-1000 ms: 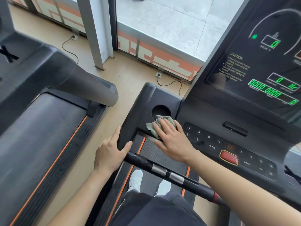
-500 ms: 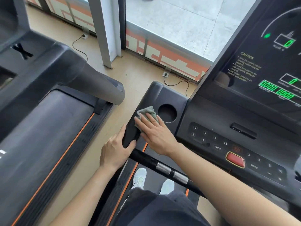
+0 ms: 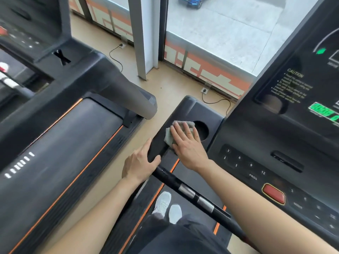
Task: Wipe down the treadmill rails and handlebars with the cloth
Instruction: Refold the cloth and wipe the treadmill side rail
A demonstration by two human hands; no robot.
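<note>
My right hand (image 3: 187,143) lies flat, fingers straight, pressing a grey-green cloth (image 3: 169,137) onto the black left side panel (image 3: 185,110) of the treadmill console, just left of the round cup hole (image 3: 202,131). My left hand (image 3: 140,165) holds the near left corner of that panel, thumb on top and fingers over the outer edge. A black handlebar (image 3: 190,193) with silver sensor bands runs from below my left hand towards the lower right. Most of the cloth is hidden under my right hand.
The console keypad with a red stop button (image 3: 273,193) and the lit display (image 3: 322,112) stand on the right. A second treadmill (image 3: 60,136) fills the left. Between them runs beige floor (image 3: 165,85) with power cables. My white shoes (image 3: 167,206) stand on the belt.
My right hand has slid the cloth leftward from beside the keypad to the panel's left part, then a little farther from me. The left hand keeps its hold. The view has swung left.
</note>
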